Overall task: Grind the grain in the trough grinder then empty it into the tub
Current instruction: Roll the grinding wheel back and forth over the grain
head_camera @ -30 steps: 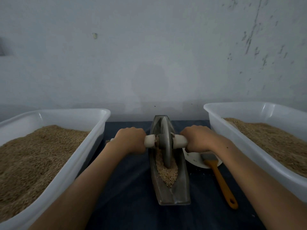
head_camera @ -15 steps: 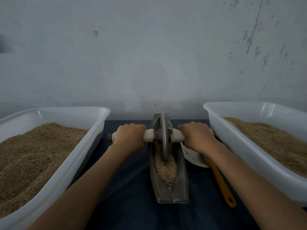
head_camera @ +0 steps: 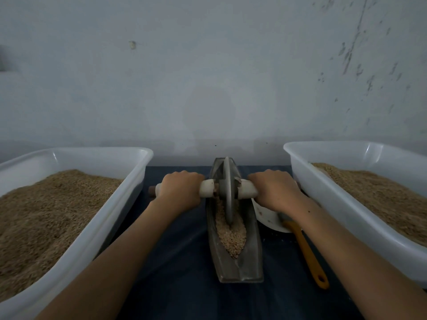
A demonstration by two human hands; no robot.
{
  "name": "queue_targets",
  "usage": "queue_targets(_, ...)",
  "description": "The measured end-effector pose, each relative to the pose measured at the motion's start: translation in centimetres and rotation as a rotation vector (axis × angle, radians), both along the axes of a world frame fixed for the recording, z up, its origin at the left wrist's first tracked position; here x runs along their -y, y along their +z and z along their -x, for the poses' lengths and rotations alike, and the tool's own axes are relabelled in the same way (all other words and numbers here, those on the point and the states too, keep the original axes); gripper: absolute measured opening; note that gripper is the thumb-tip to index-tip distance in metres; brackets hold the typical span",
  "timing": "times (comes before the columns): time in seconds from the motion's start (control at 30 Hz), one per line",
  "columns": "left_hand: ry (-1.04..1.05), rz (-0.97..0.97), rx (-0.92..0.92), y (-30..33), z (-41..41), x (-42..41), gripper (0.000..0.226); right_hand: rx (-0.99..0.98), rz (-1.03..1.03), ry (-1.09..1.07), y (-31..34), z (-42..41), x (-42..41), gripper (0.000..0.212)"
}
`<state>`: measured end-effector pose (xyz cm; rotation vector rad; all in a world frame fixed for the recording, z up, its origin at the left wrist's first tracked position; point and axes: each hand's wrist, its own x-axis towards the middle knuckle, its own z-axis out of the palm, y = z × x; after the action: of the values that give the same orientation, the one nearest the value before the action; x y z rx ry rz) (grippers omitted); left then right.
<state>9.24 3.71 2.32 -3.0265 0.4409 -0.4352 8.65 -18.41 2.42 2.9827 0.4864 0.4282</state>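
The grinding wheel (head_camera: 227,190) has rolled toward 12 o'clock over the last second and now stands near the far end of the trough (head_camera: 235,262), leaving the pale grain (head_camera: 231,236) heaped behind it toward 6 o'clock. The left hand (head_camera: 180,190) and right hand (head_camera: 275,189) are wrapped tight round the axle handles at 9 and 3 o'clock of the wheel. Grinding looks unfinished, so neither the left tub (head_camera: 111,218) nor the right tub (head_camera: 323,199) on the tabletop (head_camera: 180,262) is due yet.
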Motion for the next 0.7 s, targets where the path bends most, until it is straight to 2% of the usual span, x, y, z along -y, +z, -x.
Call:
queue_targets(0.07,0.016,0.043,0.052,-0.2,0.1,0.1,0.013,0.099,-0.012,-0.006,-0.6,-0.1,0.0,0.018)
queue_targets(0.2,0.018,0.006,0.023,-0.1,0.1,0.1,0.016,0.078,-0.016,0.016,-0.5,-0.1,0.1,0.018)
queue_targets(0.27,0.025,-0.044,-0.06,0.2,0.1,0.1,0.023,-0.034,0.0,0.035,0.1,-0.1,0.3,0.013)
queue_targets(0.37,0.015,-0.081,-0.18,1.0,0.2,0.3,0.029,-0.284,-0.011,0.051,1.0,0.1,0.6,0.019)
queue_targets(0.47,0.005,-0.083,-0.216,1.2,0.3,0.3,0.032,-0.357,-0.023,0.051,1.3,0.2,0.7,0.025)
queue_targets(0.57,0.013,-0.061,-0.115,0.8,0.3,0.2,0.028,-0.265,-0.005,0.033,0.8,-0.1,0.5,0.016)
queue_targets(0.63,0.023,-0.034,-0.005,0.4,0.4,0.3,0.023,-0.124,-0.007,0.019,0.2,-0.3,0.4,0.011)
queue_targets(0.7,0.04,0.002,0.065,0.1,0.5,0.4,0.018,0.006,-0.017,0.01,-0.4,-0.4,0.4,0.013)
